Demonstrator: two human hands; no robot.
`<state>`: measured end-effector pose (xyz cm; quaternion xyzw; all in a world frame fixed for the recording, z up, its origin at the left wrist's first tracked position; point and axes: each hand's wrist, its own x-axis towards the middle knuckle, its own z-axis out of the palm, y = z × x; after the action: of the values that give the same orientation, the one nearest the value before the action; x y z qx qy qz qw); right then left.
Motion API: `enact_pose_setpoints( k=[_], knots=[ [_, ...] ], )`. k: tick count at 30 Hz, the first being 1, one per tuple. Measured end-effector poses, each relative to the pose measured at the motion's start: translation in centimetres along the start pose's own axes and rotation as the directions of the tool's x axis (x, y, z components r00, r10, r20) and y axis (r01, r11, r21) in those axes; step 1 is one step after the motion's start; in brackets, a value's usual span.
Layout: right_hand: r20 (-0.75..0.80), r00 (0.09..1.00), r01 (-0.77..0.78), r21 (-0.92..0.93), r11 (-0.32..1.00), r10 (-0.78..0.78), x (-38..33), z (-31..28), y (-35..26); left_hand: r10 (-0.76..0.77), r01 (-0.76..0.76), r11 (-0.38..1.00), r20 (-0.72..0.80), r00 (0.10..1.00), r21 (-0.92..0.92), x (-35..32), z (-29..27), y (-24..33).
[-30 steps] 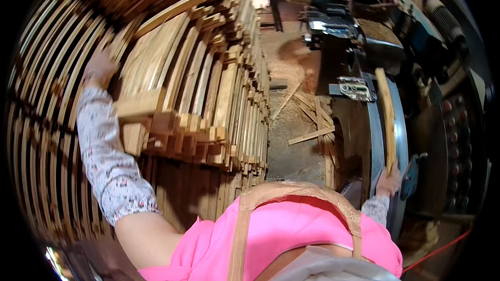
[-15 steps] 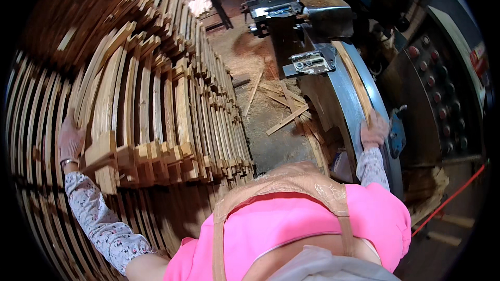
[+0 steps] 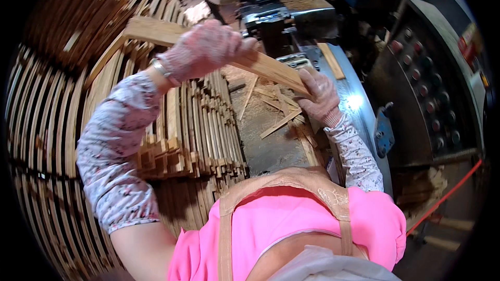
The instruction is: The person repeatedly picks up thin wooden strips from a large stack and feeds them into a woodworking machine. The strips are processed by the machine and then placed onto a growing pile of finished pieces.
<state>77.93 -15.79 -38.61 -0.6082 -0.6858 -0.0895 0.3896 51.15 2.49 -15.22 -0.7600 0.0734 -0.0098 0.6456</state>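
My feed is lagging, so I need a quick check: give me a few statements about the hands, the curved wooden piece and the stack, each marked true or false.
1. Both gloved hands hold one curved wooden piece. True: the left hand grips its middle, the right hand its far end.
2. The piece lies flat on the machine table. False: it is held in the air above the stacks.
3. Stacked curved wooden parts stand to the person's left. True.
4. The right hand presses a button on the control panel. False: it is on the wooden piece.
5. Wood offcuts lie on the floor. True.
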Motion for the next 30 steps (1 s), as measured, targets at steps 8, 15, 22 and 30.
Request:
enact_pose_setpoints(
  k=[8,15,22,30],
  knots=[
    [-0.191,0.869,-0.495,-0.273,0.825,0.457,-28.0,-7.7,-1.6,-0.618,-0.139,0.029,-0.127,0.776,-0.99,11.9,-6.6,2.4],
    [-0.252,0.786,-0.582,-0.608,0.54,0.564,-32.8,-8.6,-0.7,-0.429,-0.55,-0.834,0.592,0.682,0.029,7.5,-24.1,-0.1],
    [-0.253,0.767,-0.615,-0.554,0.561,0.59,-13.6,3.6,14.5,-0.61,-0.619,-0.785,0.228,0.759,-0.04,7.6,-22.6,1.2],
    [-0.161,0.677,-0.677,-0.52,0.521,0.718,-16.9,0.6,10.7,-0.641,-0.67,-0.74,-0.233,0.731,-0.068,8.5,-19.6,3.3]
  ],
)
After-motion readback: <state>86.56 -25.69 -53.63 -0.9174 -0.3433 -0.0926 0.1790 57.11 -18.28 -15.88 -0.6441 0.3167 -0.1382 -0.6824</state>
